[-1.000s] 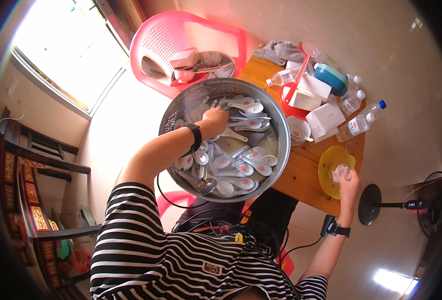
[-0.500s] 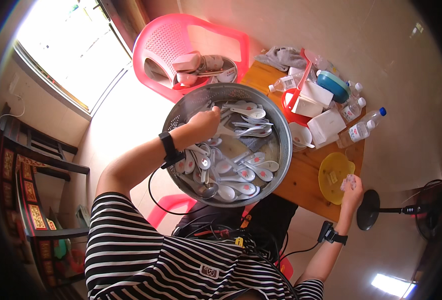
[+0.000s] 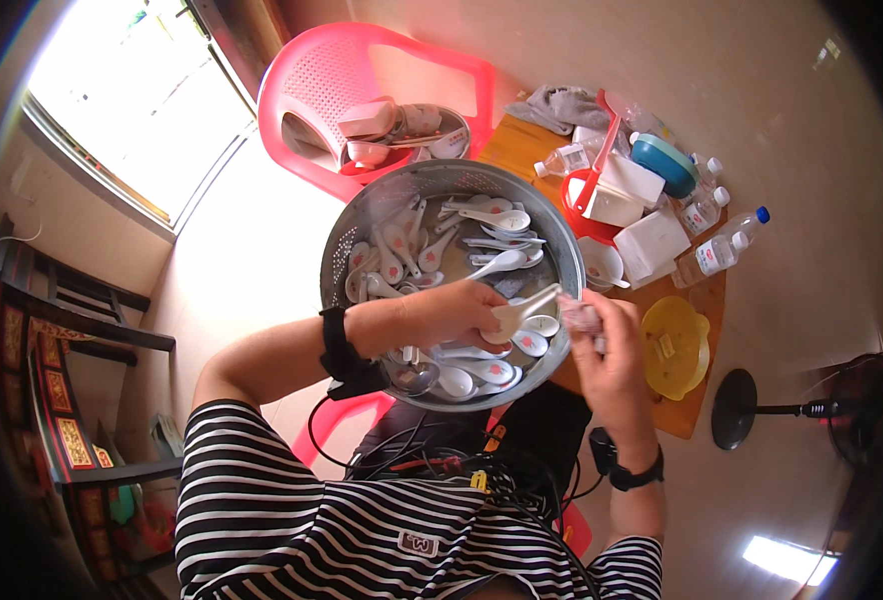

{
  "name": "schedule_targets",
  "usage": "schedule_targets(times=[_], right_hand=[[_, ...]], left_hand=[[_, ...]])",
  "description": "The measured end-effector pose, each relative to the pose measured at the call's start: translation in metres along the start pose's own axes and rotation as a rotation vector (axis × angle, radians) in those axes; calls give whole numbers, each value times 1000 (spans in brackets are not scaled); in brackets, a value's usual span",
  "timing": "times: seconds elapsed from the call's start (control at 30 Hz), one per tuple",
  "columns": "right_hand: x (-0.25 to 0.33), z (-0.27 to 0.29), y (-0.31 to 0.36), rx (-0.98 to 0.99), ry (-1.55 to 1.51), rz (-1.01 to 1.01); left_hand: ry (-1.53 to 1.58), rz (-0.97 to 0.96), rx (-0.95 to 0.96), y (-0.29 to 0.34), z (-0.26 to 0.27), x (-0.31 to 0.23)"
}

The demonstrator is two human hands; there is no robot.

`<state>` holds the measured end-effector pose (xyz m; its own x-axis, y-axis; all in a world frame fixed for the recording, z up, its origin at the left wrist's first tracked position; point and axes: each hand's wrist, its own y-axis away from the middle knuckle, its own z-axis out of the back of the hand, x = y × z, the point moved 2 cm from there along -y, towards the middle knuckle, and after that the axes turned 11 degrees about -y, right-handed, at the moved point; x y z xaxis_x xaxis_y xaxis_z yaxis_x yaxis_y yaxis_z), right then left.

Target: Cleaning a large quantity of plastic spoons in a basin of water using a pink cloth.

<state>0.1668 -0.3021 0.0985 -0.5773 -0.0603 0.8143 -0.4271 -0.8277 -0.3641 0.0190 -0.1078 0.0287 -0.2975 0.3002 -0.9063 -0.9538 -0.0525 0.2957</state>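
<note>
My left hand (image 3: 452, 312) pinches a white soup spoon (image 3: 510, 318) over a wide round metal pot (image 3: 339, 250) with small holes in its upper wall. At the spoon's handle end is my right hand (image 3: 614, 352), closed on a crumpled pinkish-grey cloth (image 3: 582, 318). Whether the cloth touches the handle is hard to tell. Inside the pot lie many white spoons, some with red motifs; one group (image 3: 397, 250) rests along the far left. Others are stacked (image 3: 502, 215) at the far right. A metal spoon (image 3: 417, 375) sits near the front rim.
Right of the pot, a wooden table (image 3: 602, 310) carries a yellow plastic bowl (image 3: 674, 345), plastic bottles (image 3: 714, 255), white boxes (image 3: 652, 245), a red strainer-like tool (image 3: 594, 185) and a grey cloth (image 3: 562, 108). Crockery stands on a pink chair (image 3: 317, 90) behind. A fan (image 3: 737, 410) stands right.
My right hand has come left from the yellow bowl to the pot with the cloth. My left hand has moved right and nearer, now holding a spoon up from the pile.
</note>
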Motion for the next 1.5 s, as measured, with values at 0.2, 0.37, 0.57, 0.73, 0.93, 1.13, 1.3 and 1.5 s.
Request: schedule_targets(times=[0.2, 0.37, 0.57, 0.73, 0.93, 1.13, 1.3, 1.5], right_hand=[[6, -37, 5, 124, 207, 199], [-3, -31, -4, 44, 483, 207], [-6, -16, -10, -90, 524, 99], [0, -40, 8, 78, 371, 130], [13, -42, 9, 208, 89, 161], [17, -27, 10, 261, 13, 206], [9, -21, 22, 299, -30, 148], [6, -17, 23, 51, -157, 69]], left_hand=[[856, 23, 41, 2, -30, -27], [800, 153, 14, 10, -30, -39], [550, 43, 60, 15, -29, -49], [785, 54, 8, 5, -31, -45], [1087, 24, 17, -3, -35, -20], [834, -167, 140, -3, -33, -2], [701, -222, 166, -6, -30, -9], [868, 38, 98, 2, -27, -27]])
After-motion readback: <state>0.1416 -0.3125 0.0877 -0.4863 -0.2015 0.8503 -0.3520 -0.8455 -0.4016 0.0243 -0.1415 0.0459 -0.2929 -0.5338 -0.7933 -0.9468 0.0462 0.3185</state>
